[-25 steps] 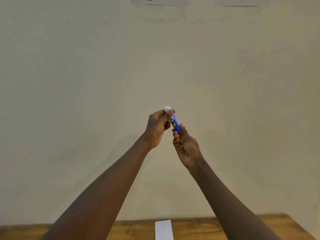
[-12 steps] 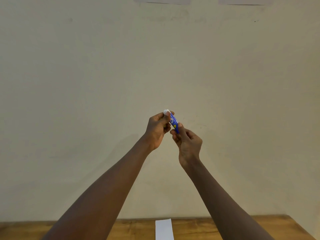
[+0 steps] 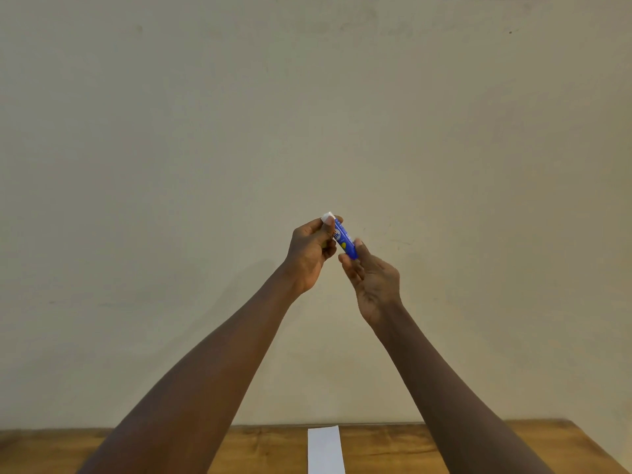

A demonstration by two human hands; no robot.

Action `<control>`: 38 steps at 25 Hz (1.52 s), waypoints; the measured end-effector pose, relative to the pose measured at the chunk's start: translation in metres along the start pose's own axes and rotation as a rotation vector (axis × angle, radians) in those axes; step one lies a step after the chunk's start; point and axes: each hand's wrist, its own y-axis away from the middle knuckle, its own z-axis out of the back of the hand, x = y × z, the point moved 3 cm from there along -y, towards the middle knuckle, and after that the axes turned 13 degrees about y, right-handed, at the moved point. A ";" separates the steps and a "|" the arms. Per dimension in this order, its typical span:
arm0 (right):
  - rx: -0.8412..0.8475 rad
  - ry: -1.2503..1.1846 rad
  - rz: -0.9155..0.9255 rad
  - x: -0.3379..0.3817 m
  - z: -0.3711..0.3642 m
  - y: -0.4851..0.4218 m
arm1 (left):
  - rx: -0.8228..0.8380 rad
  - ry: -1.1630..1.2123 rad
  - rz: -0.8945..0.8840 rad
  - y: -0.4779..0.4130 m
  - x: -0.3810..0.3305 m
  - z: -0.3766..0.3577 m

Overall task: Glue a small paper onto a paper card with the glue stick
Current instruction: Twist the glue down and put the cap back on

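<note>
Fingers [image 3: 327,230] around blue, white-capped glue stick [image 3: 344,239]

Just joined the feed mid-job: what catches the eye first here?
A blue glue stick held up mid-frame before the plain wall: the left hand grips its white upper end, the right hand pinches its lower end. Along the bottom edge, a white paper strip lies on the wooden table.
</note>
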 end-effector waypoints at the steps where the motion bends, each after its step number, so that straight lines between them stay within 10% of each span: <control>1: -0.023 0.011 0.076 0.001 0.000 0.001 | -0.031 0.021 0.000 0.000 0.002 -0.001; 8: -0.238 1.104 1.082 0.006 0.007 0.002 | -0.376 0.185 0.212 0.005 0.014 -0.003; 10: -0.203 1.109 0.950 0.008 0.011 -0.003 | -0.426 0.191 0.234 0.004 0.013 -0.003; 14: 0.113 0.565 -0.095 -0.001 0.013 -0.003 | -0.225 0.192 0.154 0.001 0.009 -0.004; 16: 0.196 0.242 -0.265 -0.005 0.008 0.002 | -0.129 0.061 0.126 0.001 0.008 -0.004; 19: 0.192 0.084 -0.163 -0.005 0.002 0.000 | -0.112 -0.040 0.111 0.002 0.006 -0.005; 26: 0.134 0.596 0.141 -0.009 0.002 0.002 | -0.181 -0.166 0.137 0.007 0.005 -0.004; 38: 0.173 0.457 -0.015 -0.022 0.007 0.013 | -0.092 0.286 0.157 0.007 0.003 0.007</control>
